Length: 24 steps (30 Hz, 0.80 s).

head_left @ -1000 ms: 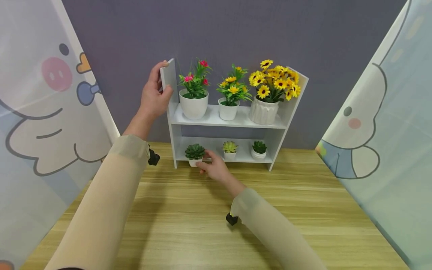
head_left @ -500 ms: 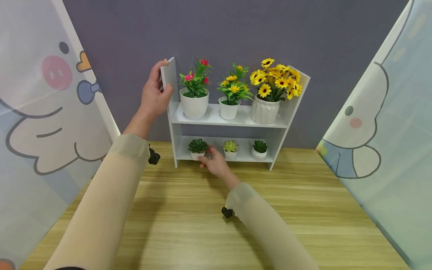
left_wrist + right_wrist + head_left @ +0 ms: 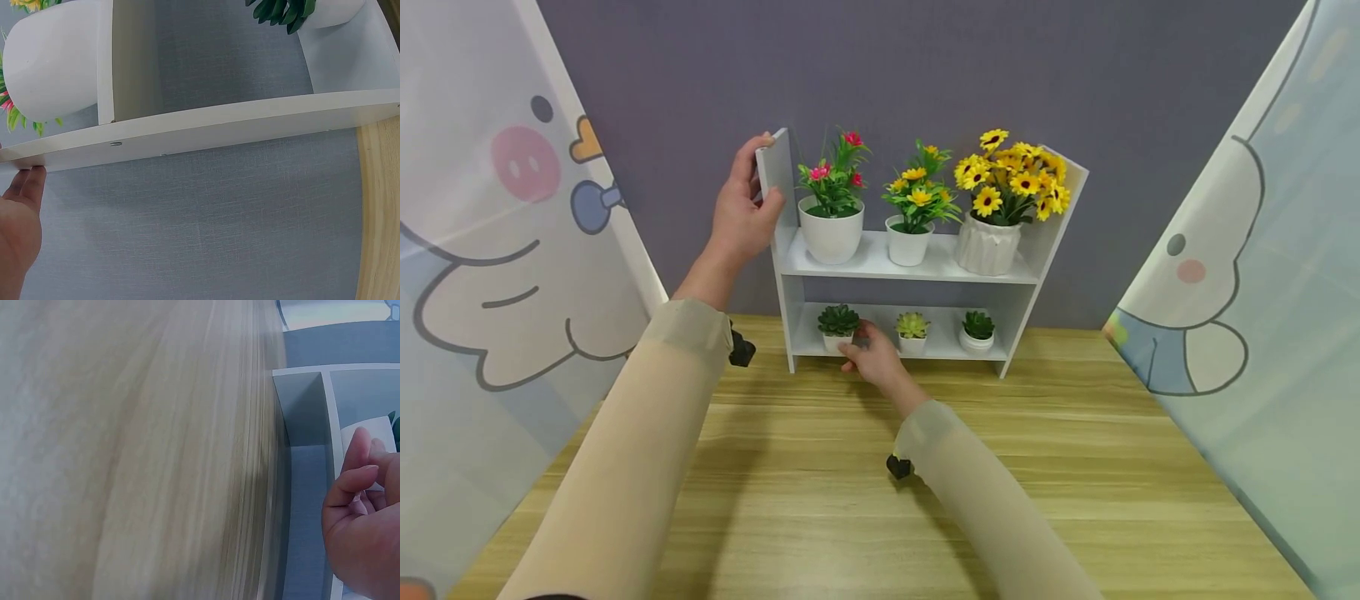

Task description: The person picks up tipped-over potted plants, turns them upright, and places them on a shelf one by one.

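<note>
A white two-tier shelf point(image 3: 917, 277) stands against the grey wall. My left hand point(image 3: 741, 212) grips the upper part of its left side panel point(image 3: 778, 171), thumb at the front edge. In the left wrist view, fingertips of that hand point(image 3: 24, 212) meet the panel's outer face. On the lower tier at left sits a dark green succulent point(image 3: 838, 319) in a small white pot. My right hand point(image 3: 878, 358) pinches this pot from its right side, and the right wrist view shows curled fingers over the white pot point(image 3: 382, 430). The pot's base is partly hidden.
A light green succulent point(image 3: 912, 324) and another dark green one point(image 3: 977, 325) share the lower tier. Above them stand pots of red flowers point(image 3: 831, 235), yellow flowers point(image 3: 907, 247) and sunflowers point(image 3: 988, 246). Cartoon-printed panels flank the wooden table point(image 3: 805, 500).
The right hand has moved the potted succulent back and slightly right, from the lower tier's front edge onto it. The left hand has stayed on the side panel.
</note>
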Tool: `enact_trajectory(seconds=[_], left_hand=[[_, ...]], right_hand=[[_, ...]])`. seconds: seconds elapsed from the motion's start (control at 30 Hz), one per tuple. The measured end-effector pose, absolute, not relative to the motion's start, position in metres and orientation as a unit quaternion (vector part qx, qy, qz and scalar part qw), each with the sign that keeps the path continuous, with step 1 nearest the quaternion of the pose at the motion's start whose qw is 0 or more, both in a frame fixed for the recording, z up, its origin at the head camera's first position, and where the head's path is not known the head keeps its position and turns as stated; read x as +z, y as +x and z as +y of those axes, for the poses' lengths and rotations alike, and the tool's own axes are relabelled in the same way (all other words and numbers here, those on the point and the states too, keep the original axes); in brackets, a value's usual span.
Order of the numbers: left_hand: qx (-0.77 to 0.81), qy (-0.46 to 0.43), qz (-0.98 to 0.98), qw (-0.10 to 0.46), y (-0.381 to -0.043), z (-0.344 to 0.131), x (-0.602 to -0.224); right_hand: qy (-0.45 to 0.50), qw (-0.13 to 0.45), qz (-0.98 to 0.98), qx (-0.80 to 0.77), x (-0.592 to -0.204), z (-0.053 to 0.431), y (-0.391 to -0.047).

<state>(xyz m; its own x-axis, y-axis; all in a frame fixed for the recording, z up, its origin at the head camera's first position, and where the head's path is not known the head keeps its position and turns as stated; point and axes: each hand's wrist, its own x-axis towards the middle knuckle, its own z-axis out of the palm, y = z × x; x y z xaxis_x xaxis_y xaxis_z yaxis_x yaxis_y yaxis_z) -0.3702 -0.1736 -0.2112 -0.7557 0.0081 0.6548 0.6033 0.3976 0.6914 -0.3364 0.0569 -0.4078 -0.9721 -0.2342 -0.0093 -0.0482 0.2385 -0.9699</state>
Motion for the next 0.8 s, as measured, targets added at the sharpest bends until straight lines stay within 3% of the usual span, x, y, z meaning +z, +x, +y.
enact_trajectory(seconds=[0.8], left_hand=[[-0.514, -0.193, -0.786, 0.285, -0.368, -0.172, -0.212]], right_hand=[[-0.094, 0.074, 0.788, -0.605, -0.406, 0.066, -0.317]])
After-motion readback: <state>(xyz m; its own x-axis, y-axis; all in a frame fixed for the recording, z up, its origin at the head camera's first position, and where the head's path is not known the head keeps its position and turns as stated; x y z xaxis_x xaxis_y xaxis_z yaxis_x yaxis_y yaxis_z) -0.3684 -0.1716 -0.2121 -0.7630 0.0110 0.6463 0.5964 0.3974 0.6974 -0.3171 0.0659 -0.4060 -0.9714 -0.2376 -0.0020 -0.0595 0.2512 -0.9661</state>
